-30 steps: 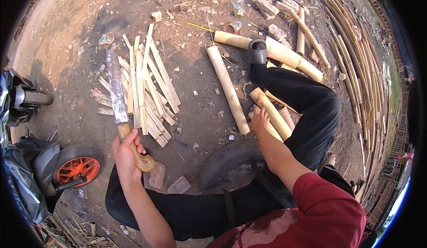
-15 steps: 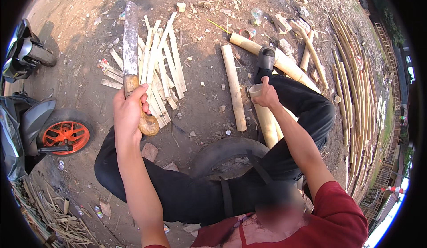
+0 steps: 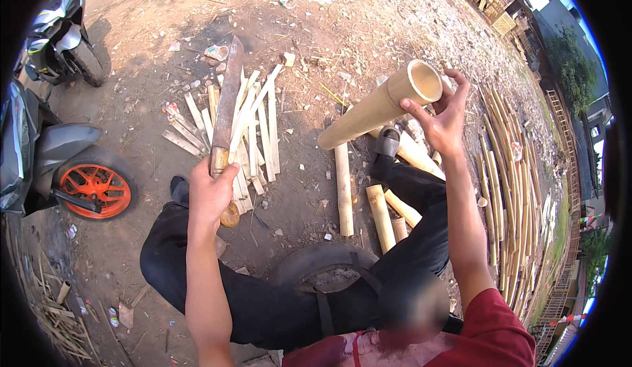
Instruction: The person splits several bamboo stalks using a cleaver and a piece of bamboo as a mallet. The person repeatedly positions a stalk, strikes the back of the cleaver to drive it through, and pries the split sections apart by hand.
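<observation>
My left hand [image 3: 212, 192] is closed round the wooden handle of a machete [image 3: 228, 107], its long dark blade pointing away from me. In my right hand [image 3: 446, 122] is a thick bamboo section [image 3: 372, 108], raised above the ground and tilted. My fingers and thumb grip it at the hollow near end, whose opening shows. Beyond my left hand lies a pile of split bamboo strips [image 3: 263, 127], partly behind the blade. Other cut bamboo lengths lie by my right leg: a slim one [image 3: 344, 199] and a thicker one [image 3: 380, 219].
An old tyre [image 3: 289, 268] lies between my legs. Two motorbikes stand at left, the nearer with an orange wheel [image 3: 97, 191]. Long bamboo poles [image 3: 510, 189] are stacked at right. Scrap strips [image 3: 56, 317] lie at lower left, and litter dots the dirt.
My right hand has lifted a bamboo section from beside my right leg, up and forward. My left hand keeps the machete and has shifted slightly right and nearer. The view has tilted up.
</observation>
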A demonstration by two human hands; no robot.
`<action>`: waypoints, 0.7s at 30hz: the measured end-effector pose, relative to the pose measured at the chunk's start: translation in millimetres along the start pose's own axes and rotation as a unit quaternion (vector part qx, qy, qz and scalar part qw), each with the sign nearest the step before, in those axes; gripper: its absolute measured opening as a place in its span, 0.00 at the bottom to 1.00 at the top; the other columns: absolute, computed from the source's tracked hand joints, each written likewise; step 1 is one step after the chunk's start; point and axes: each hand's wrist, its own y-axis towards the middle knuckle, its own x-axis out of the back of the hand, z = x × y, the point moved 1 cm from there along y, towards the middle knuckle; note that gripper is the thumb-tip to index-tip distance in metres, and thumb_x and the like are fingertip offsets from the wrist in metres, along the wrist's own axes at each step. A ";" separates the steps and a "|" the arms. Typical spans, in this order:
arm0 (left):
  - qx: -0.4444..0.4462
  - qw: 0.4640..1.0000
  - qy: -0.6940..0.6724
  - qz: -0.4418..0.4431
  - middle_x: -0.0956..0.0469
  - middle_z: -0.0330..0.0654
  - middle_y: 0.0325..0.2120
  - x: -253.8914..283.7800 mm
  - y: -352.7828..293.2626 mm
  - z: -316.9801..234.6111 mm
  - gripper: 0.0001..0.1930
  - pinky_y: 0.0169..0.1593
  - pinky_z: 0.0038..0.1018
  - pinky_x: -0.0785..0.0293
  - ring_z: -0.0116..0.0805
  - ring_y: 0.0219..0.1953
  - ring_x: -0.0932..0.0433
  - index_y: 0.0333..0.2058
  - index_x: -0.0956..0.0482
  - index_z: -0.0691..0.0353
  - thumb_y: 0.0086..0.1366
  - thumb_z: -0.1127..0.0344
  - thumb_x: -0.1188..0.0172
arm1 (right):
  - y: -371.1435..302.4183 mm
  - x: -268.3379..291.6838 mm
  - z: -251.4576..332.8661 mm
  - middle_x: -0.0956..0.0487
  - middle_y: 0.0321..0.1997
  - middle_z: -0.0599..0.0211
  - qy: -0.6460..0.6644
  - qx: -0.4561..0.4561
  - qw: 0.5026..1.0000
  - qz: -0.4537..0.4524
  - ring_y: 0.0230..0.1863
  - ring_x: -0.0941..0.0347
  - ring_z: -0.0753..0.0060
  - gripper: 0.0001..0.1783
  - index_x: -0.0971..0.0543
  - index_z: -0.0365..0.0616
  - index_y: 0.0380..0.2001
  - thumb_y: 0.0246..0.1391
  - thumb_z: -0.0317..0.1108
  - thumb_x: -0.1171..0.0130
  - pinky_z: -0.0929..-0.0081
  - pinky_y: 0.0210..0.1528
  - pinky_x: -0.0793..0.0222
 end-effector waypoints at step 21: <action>-0.286 0.938 0.194 -0.024 0.19 0.53 0.21 -12.3 -8.8 -20.1 0.18 0.31 0.44 0.22 0.56 0.26 0.16 0.35 0.23 0.67 0.66 0.56 0.31 | -55.7 -219.5 -39.7 0.30 0.55 0.46 -0.089 -0.010 0.996 -0.031 0.58 0.30 0.47 0.52 0.33 0.31 0.61 0.38 0.45 0.15 0.55 0.62 0.32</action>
